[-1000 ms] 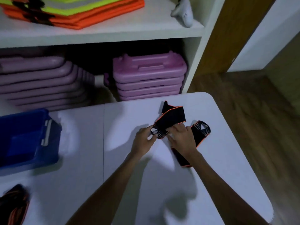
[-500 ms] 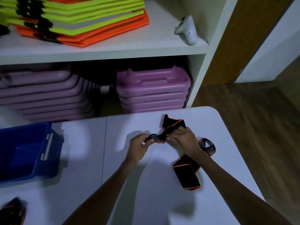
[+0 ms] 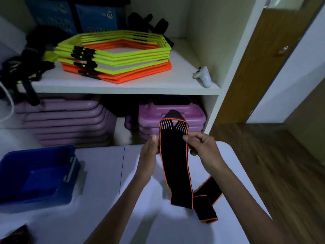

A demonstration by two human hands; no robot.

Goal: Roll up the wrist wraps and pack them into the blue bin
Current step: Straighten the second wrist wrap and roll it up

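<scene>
Below the fingers the wrap's [image 3: 175, 166] tail lies folded on the table [image 3: 109, 173], so a roll begun now would likely trap that kink or wind crooked. Both hands, left [image 3: 149, 155] and right [image 3: 202, 148], pinch its striped top end between thumb and fingertips, closed on its edges. It is black, orange-trimmed, hanging taut; the bin [image 3: 35, 173] sits well left.

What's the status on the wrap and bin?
Left hand, right hand pinch wrist wrap upright, unrolled, tail on table. Blue bin left. Path clear.
</scene>
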